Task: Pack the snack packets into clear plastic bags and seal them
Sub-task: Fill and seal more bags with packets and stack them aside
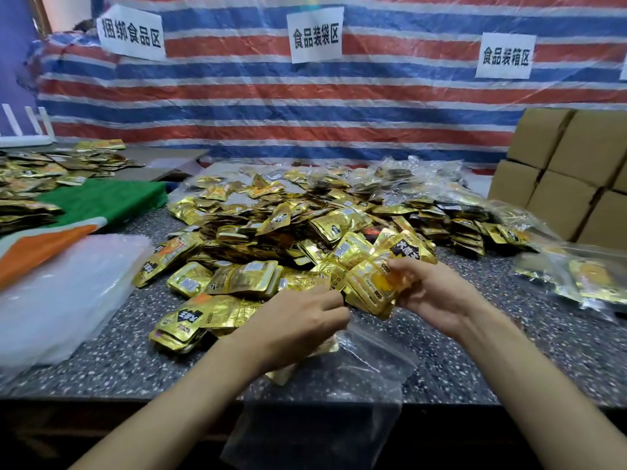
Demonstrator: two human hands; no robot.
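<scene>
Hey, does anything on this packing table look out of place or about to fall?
The clear plastic bag beneath the left hand lies partly off the table front edge, its lower part hanging down, so it might slip. The gold snack packets sit in a loose heap; none looks torn.

The left hand [298, 320] covers the top of the clear bag [359, 381], so the bag's mouth cannot be seen. A few gold packets [285, 373] peek out from under that wrist. The stack of packets [373, 290] hides the fingertips of the right hand [434, 293]. The brown boxes [576, 171] and a white sign [623, 71] are cut off at the right edge. The filled bags [587, 279] nearby look blurry.
</scene>
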